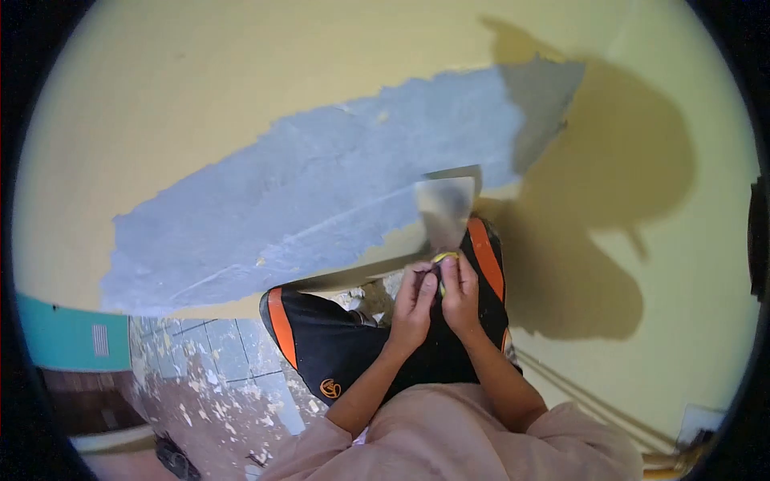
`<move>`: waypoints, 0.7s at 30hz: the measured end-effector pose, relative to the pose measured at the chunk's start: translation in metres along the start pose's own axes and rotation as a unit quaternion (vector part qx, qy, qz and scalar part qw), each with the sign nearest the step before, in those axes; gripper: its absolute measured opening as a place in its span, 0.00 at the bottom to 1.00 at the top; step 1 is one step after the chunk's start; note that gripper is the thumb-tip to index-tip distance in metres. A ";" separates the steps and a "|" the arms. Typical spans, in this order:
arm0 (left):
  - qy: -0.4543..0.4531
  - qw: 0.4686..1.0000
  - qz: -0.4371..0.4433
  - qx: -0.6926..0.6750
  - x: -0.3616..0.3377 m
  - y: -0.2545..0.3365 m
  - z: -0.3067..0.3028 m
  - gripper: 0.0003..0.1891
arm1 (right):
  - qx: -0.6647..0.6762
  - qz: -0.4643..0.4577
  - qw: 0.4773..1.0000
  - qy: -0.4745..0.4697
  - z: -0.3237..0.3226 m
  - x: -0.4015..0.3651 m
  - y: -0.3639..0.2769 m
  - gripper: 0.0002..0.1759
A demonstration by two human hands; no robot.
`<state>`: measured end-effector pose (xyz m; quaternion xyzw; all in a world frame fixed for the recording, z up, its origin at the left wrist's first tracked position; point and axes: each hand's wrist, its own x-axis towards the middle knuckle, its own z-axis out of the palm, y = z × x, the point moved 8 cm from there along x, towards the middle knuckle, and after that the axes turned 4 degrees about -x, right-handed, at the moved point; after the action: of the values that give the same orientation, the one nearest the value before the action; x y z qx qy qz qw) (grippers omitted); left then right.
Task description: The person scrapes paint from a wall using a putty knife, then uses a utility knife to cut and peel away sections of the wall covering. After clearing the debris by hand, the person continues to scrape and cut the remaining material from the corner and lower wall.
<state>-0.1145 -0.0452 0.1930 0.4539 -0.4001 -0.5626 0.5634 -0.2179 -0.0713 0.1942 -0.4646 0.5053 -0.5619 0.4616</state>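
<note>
A scraper point(446, 207) with a wide metal blade and a partly yellow handle points up toward the wall, just above my lap. My right hand point(460, 298) is closed around its handle, thumb on top near the base of the blade. Close against it, my left hand point(412, 311) is also closed on the handle, with the thumb and fingers pinched together. Most of the handle is hidden by my fingers. Behind the blade, a long bluish-grey stripped patch point(321, 172) with ragged edges crosses the yellow wall point(216, 88).
My knees in black trousers with orange stripes point(282, 329) are bent below the wall. Pale flakes litter the tiled floor point(228, 349) at the left. A teal panel point(76, 333) is at the far left. Shadows fall on the wall at the right.
</note>
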 end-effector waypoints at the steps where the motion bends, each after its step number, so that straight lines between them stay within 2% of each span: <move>1: 0.031 0.999 0.036 -0.020 0.007 0.009 -0.007 0.13 | -0.039 -0.036 0.995 -0.082 0.015 0.004 -0.026 0.13; 2: 0.050 0.998 0.007 -0.041 0.014 0.007 -0.018 0.14 | -0.079 -0.074 0.980 -0.167 0.032 0.004 -0.049 0.11; 3: 0.076 0.992 0.017 -0.102 0.020 0.020 -0.020 0.14 | -0.076 -0.088 0.974 -0.195 0.040 0.005 -0.063 0.11; 4: 0.103 0.981 0.030 -0.164 0.025 0.036 -0.024 0.15 | -0.081 -0.082 0.970 -0.214 0.048 0.004 -0.072 0.10; 6: 0.123 0.977 0.040 -0.171 0.022 0.070 -0.033 0.15 | -0.091 -0.069 0.960 -0.257 0.066 -0.004 -0.077 0.09; 7: 0.122 0.972 0.091 -0.181 0.025 0.076 -0.042 0.14 | -0.106 0.009 0.937 -0.332 0.074 -0.008 -0.057 0.12; 8: 0.130 0.962 0.089 -0.223 0.025 0.082 -0.048 0.13 | -0.107 0.001 0.925 -0.364 0.079 -0.010 -0.054 0.12; 10: 0.167 0.950 0.069 -0.254 0.021 0.077 -0.060 0.13 | -0.141 0.032 0.911 -0.385 0.086 -0.010 -0.042 0.16; 11: 0.181 0.942 0.091 -0.266 0.021 0.071 -0.068 0.14 | -0.141 0.026 0.907 -0.396 0.093 -0.011 -0.049 0.20; 12: 0.186 0.932 0.107 -0.290 0.020 0.075 -0.073 0.13 | -0.139 0.058 0.904 -0.400 0.096 -0.012 -0.049 0.22; 14: 0.200 0.894 0.114 -0.384 0.019 0.076 -0.083 0.12 | -0.085 0.051 0.896 -0.434 0.103 -0.020 -0.057 0.25; 16: 0.221 0.881 0.098 -0.408 0.015 0.084 -0.091 0.12 | 0.005 0.090 0.897 -0.432 0.106 -0.025 -0.066 0.28; 17: 0.226 0.874 0.103 -0.417 0.020 0.076 -0.096 0.12 | -0.034 0.089 0.910 -0.403 0.104 -0.022 -0.063 0.29; 18: 0.215 0.864 0.097 -0.444 0.020 0.078 -0.096 0.12 | -0.103 0.038 0.915 -0.389 0.108 -0.018 -0.067 0.28; 21: 0.239 0.834 0.132 -0.480 0.011 0.083 -0.116 0.14 | -0.127 0.047 0.910 -0.391 0.133 -0.030 -0.075 0.27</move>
<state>0.0198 -0.0529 0.2416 0.1895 0.0116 -0.4786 0.8573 -0.0856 -0.0555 0.2753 -0.6778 0.3726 -0.2433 0.5852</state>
